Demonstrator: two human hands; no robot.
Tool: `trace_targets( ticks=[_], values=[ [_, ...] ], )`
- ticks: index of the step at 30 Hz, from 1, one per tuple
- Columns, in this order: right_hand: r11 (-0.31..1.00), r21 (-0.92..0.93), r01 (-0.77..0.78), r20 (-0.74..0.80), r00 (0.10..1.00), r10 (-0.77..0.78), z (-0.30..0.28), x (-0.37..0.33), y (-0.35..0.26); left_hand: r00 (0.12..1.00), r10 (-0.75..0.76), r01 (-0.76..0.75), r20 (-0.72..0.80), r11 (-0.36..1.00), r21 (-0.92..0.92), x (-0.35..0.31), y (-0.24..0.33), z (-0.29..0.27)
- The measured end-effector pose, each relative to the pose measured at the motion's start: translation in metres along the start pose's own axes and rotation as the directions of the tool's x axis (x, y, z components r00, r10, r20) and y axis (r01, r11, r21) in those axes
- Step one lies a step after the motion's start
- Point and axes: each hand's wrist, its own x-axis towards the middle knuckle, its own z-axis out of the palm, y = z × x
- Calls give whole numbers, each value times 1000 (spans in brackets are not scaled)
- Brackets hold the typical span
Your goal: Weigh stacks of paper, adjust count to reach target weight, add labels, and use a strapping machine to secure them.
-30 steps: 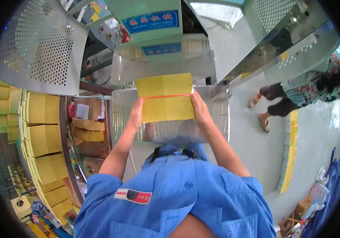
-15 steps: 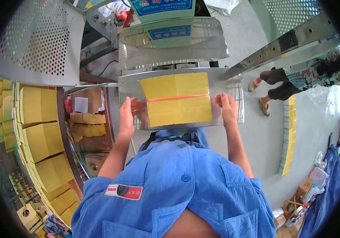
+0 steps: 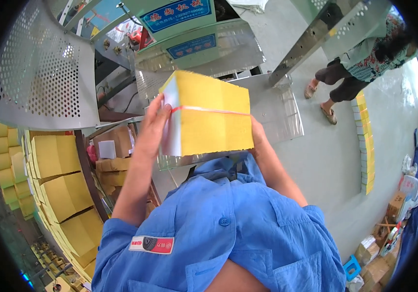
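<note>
A thick bundle of paper (image 3: pixel 216 129) with a yellow top face and white edges is lifted off the metal work surface (image 3: pixel 279 109) and tilted. Round its middle runs a narrow red strap (image 3: pixel 209 111). My left hand (image 3: pixel 155 124) presses against the white left side, its fingertips by the strap. On the opposite side my right hand (image 3: pixel 259 137) grips the bundle, most of its fingers hidden behind it.
Ahead stands a machine with a clear cover (image 3: pixel 204 48) and a slanting metal bar (image 3: pixel 311 41). Yellow paper stacks (image 3: pixel 58 155) fill the left. A person (image 3: pixel 365 63) stands at right, near a row of yellow-and-white bundles (image 3: pixel 365 141). Boxes (image 3: pixel 396 204) lie at lower right.
Both hands, held apart beside the bundle before, have closed in on its sides. The bundle has come up from the metal surface and tipped, showing its white left side. The view has turned.
</note>
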Motion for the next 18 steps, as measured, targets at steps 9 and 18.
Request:
trace_targets(
  ticks=[9,18],
  values=[
    [746,-563,355,-111,862,-494,-71,8,-18,934,104,-229,342,910,347,-24,15,44],
    [744,-592,311,-103,886,-452,-96,1,18,912,151,-184,381,982,53,24,-1,44]
  ],
)
